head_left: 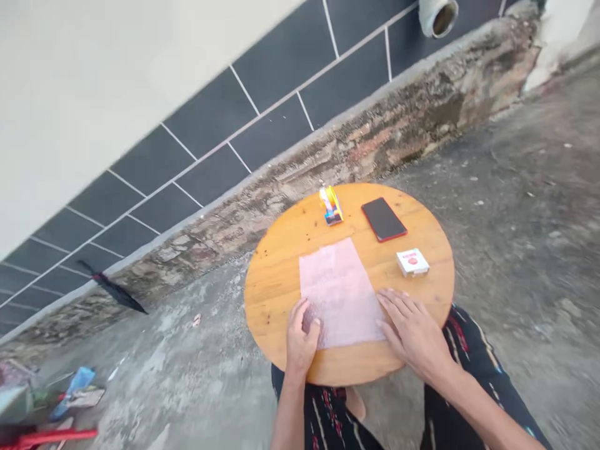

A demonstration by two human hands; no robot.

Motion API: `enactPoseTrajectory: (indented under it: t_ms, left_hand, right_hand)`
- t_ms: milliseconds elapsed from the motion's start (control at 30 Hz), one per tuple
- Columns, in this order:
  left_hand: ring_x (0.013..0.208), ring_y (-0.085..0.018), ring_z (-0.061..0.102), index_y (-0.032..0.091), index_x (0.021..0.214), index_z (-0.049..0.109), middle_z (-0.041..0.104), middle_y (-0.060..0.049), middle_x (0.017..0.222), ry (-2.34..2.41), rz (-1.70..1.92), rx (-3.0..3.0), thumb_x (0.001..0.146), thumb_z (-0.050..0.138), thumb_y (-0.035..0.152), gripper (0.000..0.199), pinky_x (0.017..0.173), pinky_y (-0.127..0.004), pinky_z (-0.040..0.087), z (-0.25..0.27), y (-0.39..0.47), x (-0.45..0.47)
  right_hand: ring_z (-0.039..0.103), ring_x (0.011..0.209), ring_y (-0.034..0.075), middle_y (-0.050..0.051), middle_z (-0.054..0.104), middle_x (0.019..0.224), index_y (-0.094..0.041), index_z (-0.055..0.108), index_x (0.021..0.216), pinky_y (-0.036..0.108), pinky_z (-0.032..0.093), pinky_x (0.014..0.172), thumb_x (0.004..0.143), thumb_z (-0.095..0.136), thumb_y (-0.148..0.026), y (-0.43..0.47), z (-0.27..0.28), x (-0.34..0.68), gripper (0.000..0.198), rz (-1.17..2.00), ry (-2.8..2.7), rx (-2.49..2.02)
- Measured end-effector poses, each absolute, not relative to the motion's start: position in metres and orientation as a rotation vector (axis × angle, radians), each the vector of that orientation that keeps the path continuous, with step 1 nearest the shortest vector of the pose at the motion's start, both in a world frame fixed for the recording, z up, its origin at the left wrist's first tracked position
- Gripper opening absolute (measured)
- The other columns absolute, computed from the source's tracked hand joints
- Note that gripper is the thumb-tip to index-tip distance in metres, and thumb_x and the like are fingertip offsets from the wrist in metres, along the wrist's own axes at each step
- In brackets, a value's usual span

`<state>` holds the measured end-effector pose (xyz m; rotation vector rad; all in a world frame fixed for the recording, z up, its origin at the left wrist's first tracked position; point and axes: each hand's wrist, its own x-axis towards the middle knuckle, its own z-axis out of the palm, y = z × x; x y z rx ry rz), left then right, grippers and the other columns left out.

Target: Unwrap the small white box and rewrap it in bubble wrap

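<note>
A pink, slightly shiny sheet (pixel 340 297), bumpy like bubble wrap, lies flat on the round wooden table (pixel 269 281). My left hand (pixel 302 340) rests at its lower left edge, thumb and fingers apart, the thumb touching the sheet. At the right edge my right hand (pixel 412 328) lies open, palm down, its fingertips at the sheet's border and on the wood. Just beyond those fingers sits a small white box (pixel 412 261) with red print. Neither hand holds anything that I can see.
Towards the table's far side are a black phone with a red rim (pixel 383 219) and a colourful tape dispenser (pixel 330 205). Behind runs a tiled wall with a rough stone base and a pipe (pixel 438 17). A folded black umbrella (pixel 117 290) and scattered items lie left on the concrete.
</note>
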<state>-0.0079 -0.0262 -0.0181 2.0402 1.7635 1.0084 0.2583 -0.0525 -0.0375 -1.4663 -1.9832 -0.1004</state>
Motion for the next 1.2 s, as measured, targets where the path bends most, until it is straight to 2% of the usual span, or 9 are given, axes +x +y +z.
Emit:
enactPoseTrajectory:
  t_ms: [133,400,600,800,1033,1200]
  left_hand:
    - [0.127,-0.024,0.047,0.019,0.121,0.056,0.053,-0.01,0.133,1.708,1.023,2.044,0.085,0.055,0.024,0.037,0.109,-0.045,0.037,-0.015,-0.027,-0.008]
    - [0.128,-0.025,0.045,0.02,0.122,0.056,0.051,-0.01,0.136,1.694,1.017,2.049,0.086,0.055,0.025,0.037,0.11,-0.045,0.036,-0.017,-0.027,-0.009]
    - [0.129,-0.025,0.045,0.018,0.121,0.059,0.05,-0.011,0.137,1.726,0.965,2.101,0.085,0.054,0.023,0.037,0.11,-0.046,0.036,-0.02,-0.024,-0.008]
    - [0.127,-0.028,0.046,0.016,0.115,0.062,0.052,-0.014,0.135,1.786,0.94,2.17,0.083,0.055,0.022,0.033,0.109,-0.048,0.038,-0.023,-0.022,-0.006]
    - [0.125,-0.028,0.048,0.02,0.112,0.063,0.055,-0.012,0.131,1.731,1.027,2.184,0.083,0.056,0.022,0.03,0.106,-0.051,0.039,-0.022,-0.023,-0.004]
    - [0.132,-0.028,0.041,0.017,0.125,0.054,0.044,-0.014,0.141,1.758,0.96,2.176,0.086,0.053,0.026,0.039,0.109,-0.05,0.036,-0.013,-0.025,-0.005]
  right_hand:
    - [0.047,0.126,0.029,0.015,0.056,0.133,-0.009,0.052,0.128,0.046,0.035,0.107,0.091,0.048,-0.029,-0.055,-0.026,0.262,0.042,-0.001,-2.013,-1.492]
    - [0.047,0.125,0.028,0.013,0.053,0.134,-0.012,0.051,0.128,0.046,0.041,0.102,0.09,0.048,-0.025,-0.043,-0.002,0.259,0.04,0.17,-2.03,-1.425]
    - [0.042,0.129,0.03,0.016,0.051,0.136,-0.01,0.052,0.127,0.045,0.036,0.105,0.084,0.056,-0.024,0.004,0.031,0.197,0.045,0.162,-2.268,-1.225]
    - [0.047,0.123,0.031,0.018,0.056,0.128,-0.007,0.056,0.122,0.046,0.034,0.104,0.086,0.058,-0.038,0.042,0.018,0.184,0.047,0.097,-2.495,-1.153]
    - [0.044,0.126,0.032,0.019,0.052,0.135,-0.008,0.055,0.123,0.046,0.032,0.104,0.09,0.051,-0.029,0.044,0.011,0.233,0.04,-0.077,-2.369,-1.468]
    - [0.041,0.129,0.029,0.018,0.049,0.138,-0.008,0.051,0.13,0.044,0.032,0.106,0.09,0.053,-0.034,0.028,0.013,0.226,0.048,0.041,-2.423,-1.356]
